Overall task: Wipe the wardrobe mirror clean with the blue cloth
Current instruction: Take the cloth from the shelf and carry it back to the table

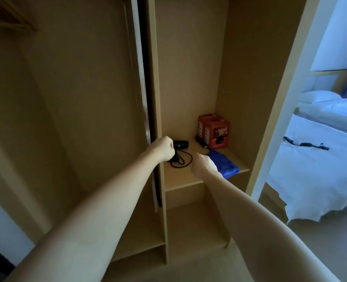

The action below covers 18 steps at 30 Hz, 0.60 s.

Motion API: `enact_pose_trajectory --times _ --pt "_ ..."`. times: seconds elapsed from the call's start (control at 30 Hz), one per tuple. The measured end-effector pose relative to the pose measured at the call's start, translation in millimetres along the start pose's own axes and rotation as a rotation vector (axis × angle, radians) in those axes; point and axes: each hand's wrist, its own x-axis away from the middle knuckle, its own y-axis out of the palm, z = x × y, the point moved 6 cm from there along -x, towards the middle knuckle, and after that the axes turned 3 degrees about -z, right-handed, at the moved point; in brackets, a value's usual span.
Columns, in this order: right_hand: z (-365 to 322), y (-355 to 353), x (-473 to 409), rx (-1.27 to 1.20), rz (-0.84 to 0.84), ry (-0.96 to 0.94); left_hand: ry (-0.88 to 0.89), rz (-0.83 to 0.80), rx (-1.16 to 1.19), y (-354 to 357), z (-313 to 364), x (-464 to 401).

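1 blue cloth (224, 163) lay crumpled on the wardrobe shelf (180, 177), out at its front right edge, and the right hand (204, 164) was right there beside it, overlapping its left side. The fingers were curled under and hidden from the camera, so I could not tell whether they grasped the cloth or merely hovered at it. Over to the left hand (163, 148): clenched at the edge of the sliding door (142, 98), fingers curled in, seemingly gripping that edge, though the dim light made the contact hard to confirm. Only a thin reflective strip of the door showed. Just behind that hand sat 1 black hair dryer (180, 144) with its cord (181, 160) looped on the shelf. In the back right corner stood what looked like 2 red boxes (214, 130) pressed together, with 1 dark tube-shaped item (201, 142) lying against their base. At the far right, 1 bed (321, 159) in white linen carried 1 pillow (319, 96) and 1 black strap (307, 144).
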Motion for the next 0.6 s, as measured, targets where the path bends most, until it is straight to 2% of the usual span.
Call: enact_pose_trajectory --times 0.13,0.43,0.6 --pt "47.5 28.6 -28.8 -0.003 -0.035 -0.015 -0.031 -0.09 -0.001 57.3 10.5 -26.6" --pt "161.4 75.4 -124.2 -0.023 -0.151 -0.056 -0.127 -0.156 -0.029 158.2 40.3 -127.1" --pt "212.1 105.7 -169.5 0.041 -0.234 -0.073 -0.149 -0.218 -0.143 206.2 56.4 -169.4"
